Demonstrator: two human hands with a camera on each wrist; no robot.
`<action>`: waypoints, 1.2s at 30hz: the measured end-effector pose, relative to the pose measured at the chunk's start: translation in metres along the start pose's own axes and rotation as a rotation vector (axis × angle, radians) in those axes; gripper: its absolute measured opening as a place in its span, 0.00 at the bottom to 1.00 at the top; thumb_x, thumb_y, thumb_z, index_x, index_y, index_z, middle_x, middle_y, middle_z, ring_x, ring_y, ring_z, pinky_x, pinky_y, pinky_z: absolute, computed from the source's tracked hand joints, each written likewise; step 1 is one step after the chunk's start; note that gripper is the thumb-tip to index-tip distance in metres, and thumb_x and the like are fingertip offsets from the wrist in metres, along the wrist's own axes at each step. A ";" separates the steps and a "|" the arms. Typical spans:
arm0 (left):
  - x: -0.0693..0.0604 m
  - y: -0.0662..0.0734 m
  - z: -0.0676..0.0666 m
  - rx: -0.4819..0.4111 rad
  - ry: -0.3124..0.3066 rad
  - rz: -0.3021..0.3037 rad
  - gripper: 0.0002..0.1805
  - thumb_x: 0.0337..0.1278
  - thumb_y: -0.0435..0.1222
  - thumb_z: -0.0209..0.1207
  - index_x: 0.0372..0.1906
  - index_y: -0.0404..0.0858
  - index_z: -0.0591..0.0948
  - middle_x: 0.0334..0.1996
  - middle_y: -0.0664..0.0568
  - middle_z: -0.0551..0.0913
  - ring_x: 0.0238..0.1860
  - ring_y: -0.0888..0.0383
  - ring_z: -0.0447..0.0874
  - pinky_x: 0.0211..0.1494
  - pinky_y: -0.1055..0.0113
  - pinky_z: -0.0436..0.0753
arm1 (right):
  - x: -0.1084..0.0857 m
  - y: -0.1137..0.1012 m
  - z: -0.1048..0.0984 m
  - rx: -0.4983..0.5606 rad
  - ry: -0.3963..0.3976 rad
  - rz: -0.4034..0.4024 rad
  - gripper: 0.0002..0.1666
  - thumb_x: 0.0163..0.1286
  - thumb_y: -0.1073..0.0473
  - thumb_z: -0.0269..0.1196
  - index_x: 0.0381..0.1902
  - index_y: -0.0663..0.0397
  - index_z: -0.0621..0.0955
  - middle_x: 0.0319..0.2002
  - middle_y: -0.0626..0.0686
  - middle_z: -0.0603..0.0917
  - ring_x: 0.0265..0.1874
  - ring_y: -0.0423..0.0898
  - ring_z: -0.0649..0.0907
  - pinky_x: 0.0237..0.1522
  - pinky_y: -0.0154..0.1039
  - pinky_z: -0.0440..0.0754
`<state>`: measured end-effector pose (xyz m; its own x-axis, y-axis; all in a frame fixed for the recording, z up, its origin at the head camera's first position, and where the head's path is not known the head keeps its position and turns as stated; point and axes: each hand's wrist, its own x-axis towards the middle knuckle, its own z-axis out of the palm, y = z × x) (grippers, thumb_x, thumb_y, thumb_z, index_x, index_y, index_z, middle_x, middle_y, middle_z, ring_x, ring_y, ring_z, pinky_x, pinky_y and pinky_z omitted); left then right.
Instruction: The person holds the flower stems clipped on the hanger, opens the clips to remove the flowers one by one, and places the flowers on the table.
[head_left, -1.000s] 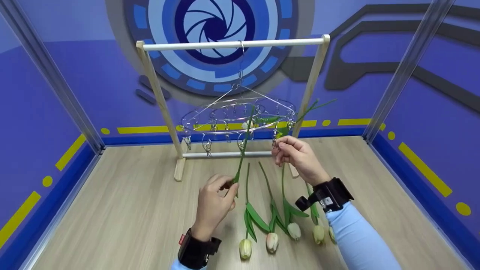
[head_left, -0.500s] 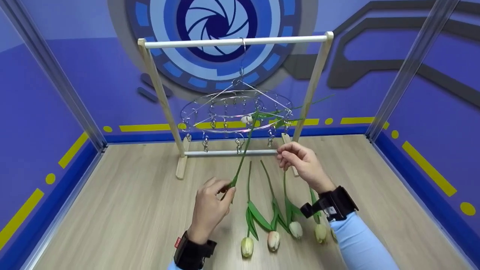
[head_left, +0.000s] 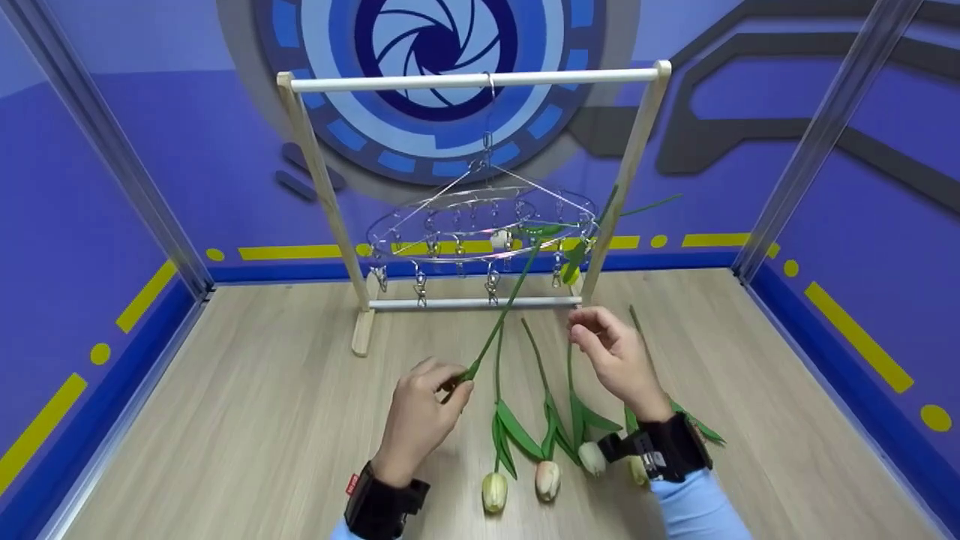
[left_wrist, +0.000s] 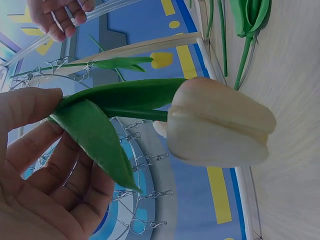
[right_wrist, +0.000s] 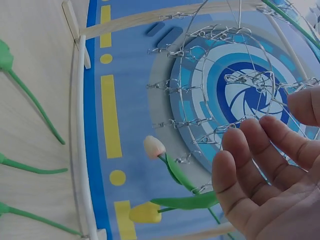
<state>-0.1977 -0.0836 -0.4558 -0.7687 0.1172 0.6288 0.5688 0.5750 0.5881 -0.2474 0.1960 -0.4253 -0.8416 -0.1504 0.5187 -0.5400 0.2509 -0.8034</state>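
Observation:
My left hand (head_left: 424,420) pinches a white tulip (left_wrist: 220,122) with a faint pink tinge, gripping it by the green stem and leaves below the bloom. In the head view its bloom is hidden behind that hand, and the stem slants up toward the hanger. My right hand (head_left: 619,364) is held in the air below the hanger's right side, fingers loosely bent with nothing in them. A round metal clip hanger (head_left: 492,286) hangs ahead of both hands. From it hang a yellow tulip (right_wrist: 145,213) and a white-pink tulip (right_wrist: 154,147), blooms downward.
A wooden rack (head_left: 322,187) with a white top bar carries the hanger. Several tulips lie on the table (head_left: 247,420), among them a yellowish one (head_left: 494,493), a pinkish one (head_left: 548,481) and a white one (head_left: 592,457). Blue printed walls enclose the table.
My right hand has moved down and slightly right, away from the clip by the yellow tulip. The hanger and its hung tulips have swung a little. My left hand keeps hold of its tulip, lowering its stem slightly.

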 end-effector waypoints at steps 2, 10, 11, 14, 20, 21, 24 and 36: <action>0.000 0.000 0.000 0.006 -0.010 -0.008 0.05 0.58 0.29 0.70 0.40 0.36 0.90 0.34 0.52 0.87 0.35 0.60 0.85 0.37 0.65 0.84 | -0.005 0.002 0.002 -0.047 0.015 -0.015 0.11 0.77 0.70 0.58 0.52 0.68 0.81 0.45 0.63 0.84 0.41 0.40 0.82 0.44 0.30 0.79; -0.001 -0.003 -0.001 0.020 -0.061 -0.025 0.03 0.59 0.29 0.69 0.38 0.37 0.89 0.34 0.52 0.86 0.34 0.60 0.84 0.36 0.63 0.85 | -0.019 0.011 0.009 -0.193 0.039 -0.106 0.13 0.77 0.68 0.60 0.56 0.63 0.83 0.46 0.56 0.84 0.43 0.42 0.82 0.45 0.33 0.79; -0.001 -0.003 -0.001 0.020 -0.068 -0.025 0.03 0.59 0.29 0.69 0.38 0.37 0.89 0.33 0.53 0.86 0.34 0.60 0.84 0.35 0.63 0.85 | -0.020 0.012 0.009 -0.203 0.041 -0.117 0.13 0.76 0.69 0.60 0.56 0.63 0.83 0.46 0.55 0.85 0.43 0.43 0.82 0.45 0.33 0.79; 0.000 -0.003 -0.002 0.023 -0.090 -0.025 0.02 0.59 0.29 0.70 0.37 0.37 0.89 0.32 0.54 0.85 0.32 0.61 0.83 0.35 0.66 0.82 | -0.024 0.015 0.010 -0.225 0.044 -0.141 0.14 0.76 0.69 0.60 0.56 0.62 0.83 0.46 0.54 0.85 0.43 0.44 0.82 0.44 0.33 0.79; 0.001 -0.003 -0.003 0.032 -0.132 -0.043 0.01 0.61 0.32 0.70 0.36 0.37 0.89 0.31 0.55 0.84 0.31 0.63 0.81 0.34 0.70 0.80 | -0.027 0.017 0.012 -0.217 0.044 -0.154 0.13 0.76 0.69 0.60 0.55 0.62 0.83 0.46 0.54 0.85 0.43 0.48 0.83 0.44 0.34 0.80; 0.000 -0.003 -0.003 0.034 -0.140 -0.049 0.02 0.61 0.32 0.70 0.36 0.37 0.89 0.32 0.55 0.84 0.31 0.63 0.82 0.34 0.70 0.80 | -0.028 0.017 0.013 -0.217 0.042 -0.153 0.13 0.76 0.69 0.60 0.55 0.62 0.83 0.46 0.53 0.85 0.43 0.49 0.83 0.44 0.34 0.80; -0.001 -0.004 -0.003 0.044 -0.149 -0.051 0.02 0.61 0.32 0.69 0.36 0.36 0.89 0.32 0.54 0.85 0.31 0.63 0.82 0.35 0.69 0.81 | -0.030 0.018 0.014 -0.218 0.038 -0.152 0.14 0.76 0.69 0.60 0.56 0.61 0.83 0.47 0.54 0.85 0.43 0.49 0.83 0.44 0.32 0.79; 0.000 -0.007 -0.002 0.070 -0.169 -0.055 0.02 0.59 0.31 0.70 0.35 0.36 0.88 0.30 0.54 0.84 0.30 0.60 0.82 0.33 0.69 0.80 | -0.033 0.017 0.014 -0.241 0.037 -0.150 0.14 0.75 0.70 0.61 0.56 0.61 0.83 0.47 0.53 0.85 0.42 0.43 0.83 0.43 0.32 0.80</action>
<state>-0.2017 -0.0891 -0.4590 -0.8397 0.2146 0.4989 0.5070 0.6389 0.5785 -0.2291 0.1920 -0.4601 -0.7491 -0.1694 0.6404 -0.6371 0.4492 -0.6264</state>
